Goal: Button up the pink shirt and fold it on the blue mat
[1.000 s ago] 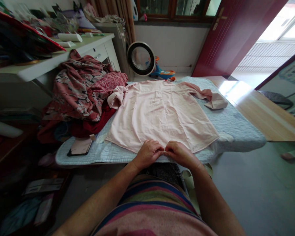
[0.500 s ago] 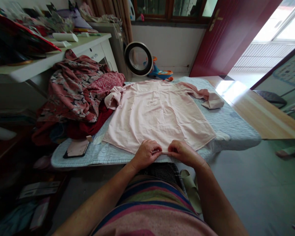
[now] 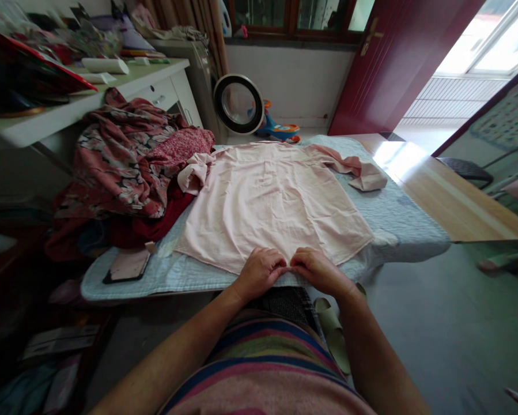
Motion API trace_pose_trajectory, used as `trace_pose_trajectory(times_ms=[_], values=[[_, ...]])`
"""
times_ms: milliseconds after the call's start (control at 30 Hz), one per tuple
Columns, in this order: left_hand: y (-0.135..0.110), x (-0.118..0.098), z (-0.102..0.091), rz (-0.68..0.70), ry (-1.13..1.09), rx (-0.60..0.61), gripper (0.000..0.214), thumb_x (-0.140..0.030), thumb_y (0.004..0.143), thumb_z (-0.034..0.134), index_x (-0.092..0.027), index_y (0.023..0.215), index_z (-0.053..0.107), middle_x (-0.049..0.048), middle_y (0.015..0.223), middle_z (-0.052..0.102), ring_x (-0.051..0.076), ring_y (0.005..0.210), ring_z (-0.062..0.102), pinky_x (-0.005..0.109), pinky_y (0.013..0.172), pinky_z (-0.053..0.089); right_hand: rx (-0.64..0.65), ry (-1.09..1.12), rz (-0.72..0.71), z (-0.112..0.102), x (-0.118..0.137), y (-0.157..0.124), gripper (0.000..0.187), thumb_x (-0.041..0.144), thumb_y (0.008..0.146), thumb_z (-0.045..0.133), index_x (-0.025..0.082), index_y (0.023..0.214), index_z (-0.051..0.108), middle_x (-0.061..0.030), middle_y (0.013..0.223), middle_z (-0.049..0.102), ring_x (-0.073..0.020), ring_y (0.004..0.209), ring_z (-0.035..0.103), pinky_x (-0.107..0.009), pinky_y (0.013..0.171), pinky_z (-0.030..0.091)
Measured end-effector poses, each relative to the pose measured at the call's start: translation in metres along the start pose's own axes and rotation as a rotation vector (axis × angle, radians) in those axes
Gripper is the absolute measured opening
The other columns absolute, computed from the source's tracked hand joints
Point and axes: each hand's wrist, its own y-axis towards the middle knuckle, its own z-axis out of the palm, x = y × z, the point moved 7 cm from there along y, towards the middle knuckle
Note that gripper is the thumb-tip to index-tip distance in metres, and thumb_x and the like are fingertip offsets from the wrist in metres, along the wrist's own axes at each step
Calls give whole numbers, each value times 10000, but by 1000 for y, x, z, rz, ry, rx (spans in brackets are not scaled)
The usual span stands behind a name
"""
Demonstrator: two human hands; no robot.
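Note:
A pale pink shirt (image 3: 271, 202) lies spread out on a light blue quilted cover (image 3: 414, 222), its hem towards me. The right-hand sleeve is bent outward, showing a darker pink stretch; the left-hand one is bunched up. My left hand (image 3: 263, 270) pinches the hem near its middle between thumb and fingers. Close beside it, almost touching, my right hand (image 3: 319, 268) grips the same hem, fingers curled. The bit of cloth between the fingertips is mostly hidden.
Left of the shirt is a heap of patterned red clothes (image 3: 124, 155). A phone-like flat thing in a pink case (image 3: 129, 265) lies at the front left. Behind stand a white desk (image 3: 163, 75) and a round machine door (image 3: 238, 104). A wooden board (image 3: 461, 202) extends on the right.
My hands have come closer together along the hem, the right one moving left towards the other. The view has shifted slightly; the shirt lies as before.

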Motion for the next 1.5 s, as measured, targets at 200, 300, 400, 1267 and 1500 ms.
trace_pose_trajectory(times_ms=[200,300,400,1267,1500], values=[[-2,0,-1,6,4,-2,165,-309,930,588,-178,854,651,21,838,666,169,853,596,314,816,378,20,28,31,-5,-3,-6,67,145,852,624,156,812,677,-25,787,626,-142,742,547,-241,686,376],[0,-5,-3,-4,19,20,144,-300,916,603,-184,847,651,19,848,669,170,854,597,312,807,380,-4,6,62,-6,-6,-8,51,114,816,643,153,785,655,-9,753,601,-132,713,517,-238,665,354],[5,-12,-3,-16,59,63,100,-284,888,631,-190,864,655,14,851,667,170,827,595,308,776,384,-27,-8,74,-5,-8,-8,58,119,812,652,154,768,637,2,734,582,-127,701,499,-236,653,337],[12,-7,9,-37,-171,-27,94,-247,884,583,-185,828,626,14,821,642,151,796,580,250,726,431,-88,63,114,-13,-23,-22,116,237,869,626,161,803,683,-24,781,615,-151,751,554,-253,697,407],[12,-8,8,-53,-152,-37,138,-307,889,587,-187,846,642,0,792,635,139,747,569,248,694,419,-129,9,82,-10,-23,-20,146,221,903,592,159,791,662,-33,796,612,-161,785,549,-269,734,400]])
